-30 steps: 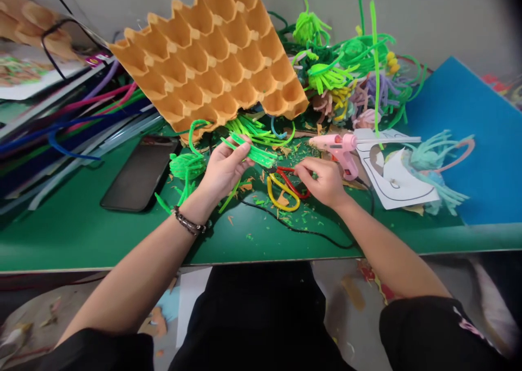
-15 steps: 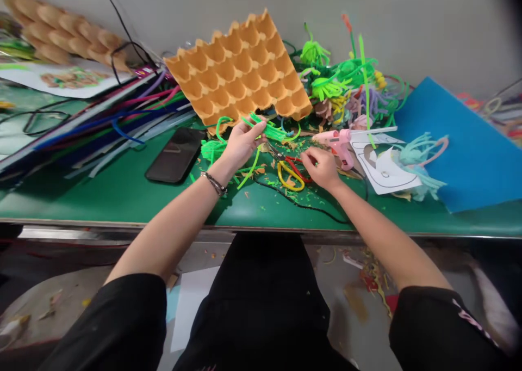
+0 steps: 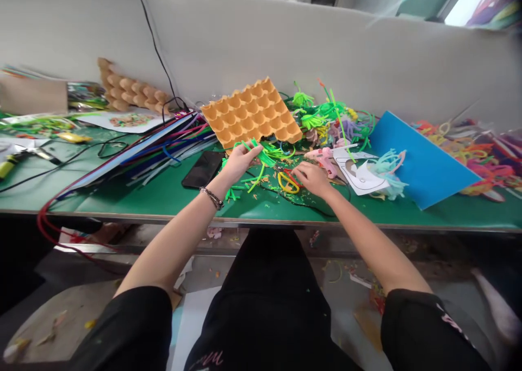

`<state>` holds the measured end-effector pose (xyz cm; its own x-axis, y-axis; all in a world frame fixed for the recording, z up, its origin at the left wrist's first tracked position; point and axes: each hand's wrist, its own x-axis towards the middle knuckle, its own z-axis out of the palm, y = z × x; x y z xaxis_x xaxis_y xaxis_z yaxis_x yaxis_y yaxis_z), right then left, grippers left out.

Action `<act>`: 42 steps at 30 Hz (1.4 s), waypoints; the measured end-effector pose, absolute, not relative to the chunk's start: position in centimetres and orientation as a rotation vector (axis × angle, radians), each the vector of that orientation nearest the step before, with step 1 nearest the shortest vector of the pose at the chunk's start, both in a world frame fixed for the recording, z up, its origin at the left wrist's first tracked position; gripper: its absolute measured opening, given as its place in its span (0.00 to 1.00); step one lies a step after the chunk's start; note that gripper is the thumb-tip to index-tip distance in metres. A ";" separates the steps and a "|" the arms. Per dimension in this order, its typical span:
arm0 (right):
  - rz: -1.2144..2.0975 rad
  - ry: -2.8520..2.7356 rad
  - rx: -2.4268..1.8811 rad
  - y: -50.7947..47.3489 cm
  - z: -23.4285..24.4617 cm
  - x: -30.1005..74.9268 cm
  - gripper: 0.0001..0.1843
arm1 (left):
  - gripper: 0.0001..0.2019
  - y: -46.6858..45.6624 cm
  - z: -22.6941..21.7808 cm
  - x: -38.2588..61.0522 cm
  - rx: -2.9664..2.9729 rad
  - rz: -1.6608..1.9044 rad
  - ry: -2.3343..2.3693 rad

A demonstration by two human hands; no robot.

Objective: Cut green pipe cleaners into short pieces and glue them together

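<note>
Pinched in the fingers of my left hand (image 3: 240, 162) is a bundle of bright green pipe cleaners (image 3: 267, 158), above the table in front of the egg tray. My right hand (image 3: 313, 179) is closed on the red handle of a pair of scissors (image 3: 281, 181); the yellow handle loop lies free to its left. The scissor blades point toward the bundle, partly hidden beneath it; whether they touch cannot be made out. Loose green pipe cleaners (image 3: 255, 181) and small clippings lie on the green table under the hands.
A cardboard egg tray (image 3: 253, 112) leans behind my hands. A black phone (image 3: 203, 169) and long pipe cleaners (image 3: 142, 159) lie left. A pink glue gun (image 3: 327, 157), white paper cut-out (image 3: 361, 178), blue board (image 3: 424, 161) and tangled pipe cleaners (image 3: 312, 122) are right. A cord crosses the front.
My view has tilted up and pulled back, showing more wall and table. The left hand still holds the green pipe cleaners, and the right hand still grips the scissors near them.
</note>
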<state>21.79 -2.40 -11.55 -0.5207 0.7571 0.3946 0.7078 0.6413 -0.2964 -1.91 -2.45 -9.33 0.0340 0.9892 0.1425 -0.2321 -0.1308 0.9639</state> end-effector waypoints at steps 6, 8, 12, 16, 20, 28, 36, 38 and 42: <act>0.172 -2.477 -1.174 -1.7 -10.5 21.4 0.07 | 0.11 -2.1 -8.2 -2.0 1.266 1.308 0.968; 0.226 -2.512 -1.154 -1.4 -10.2 21.2 0.05 | 0.11 -1.9 -7.7 -2.0 1.353 1.274 1.002; 0.324 -2.540 -1.099 -1.5 -9.4 20.6 0.12 | 0.11 -2.0 -6.2 -1.9 1.669 1.170 1.134; 0.425 -2.476 -1.092 -1.9 -8.1 19.9 0.14 | 0.12 -2.6 -4.4 -1.8 2.001 0.968 1.253; 0.512 -2.365 -1.090 -2.3 -6.7 18.9 0.10 | 0.15 -3.0 -3.1 -2.0 2.195 0.852 1.244; 0.716 -2.267 -0.993 -4.8 -3.7 15.9 0.16 | 0.12 -3.6 -1.5 -2.6 2.274 0.837 1.160; 0.350 -2.262 -1.171 -6.6 -2.3 13.1 0.10 | 0.12 -4.7 -1.3 -2.2 2.219 0.955 1.352; 0.301 -2.266 -1.165 -6.6 -2.2 12.9 0.08 | 0.10 -5.0 -1.2 -2.4 2.212 0.969 1.307; 0.224 -2.279 -1.144 -6.5 -2.2 13.3 0.08 | 0.13 -5.1 -1.3 -2.8 2.109 1.035 1.111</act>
